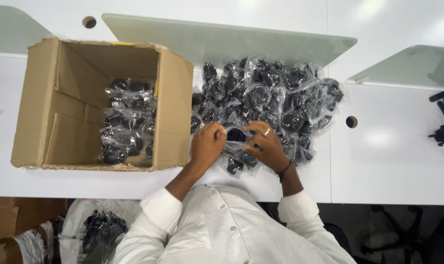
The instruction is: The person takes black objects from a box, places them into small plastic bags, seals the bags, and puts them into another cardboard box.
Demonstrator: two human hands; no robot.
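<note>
While your left hand (208,143) and right hand (267,145) pinch one crinkly clear plastic bag with a black lump inside (236,135) between their fingertips, a shiny heap of bags (276,98) lies just beyond your fingers.

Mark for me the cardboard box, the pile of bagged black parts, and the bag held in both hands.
cardboard box (174,98): head view, on its right wall.
pile (276,93): head view, on a clear bag near the pile's middle.
bag (235,135): head view, on the black part between the two hands.
</note>
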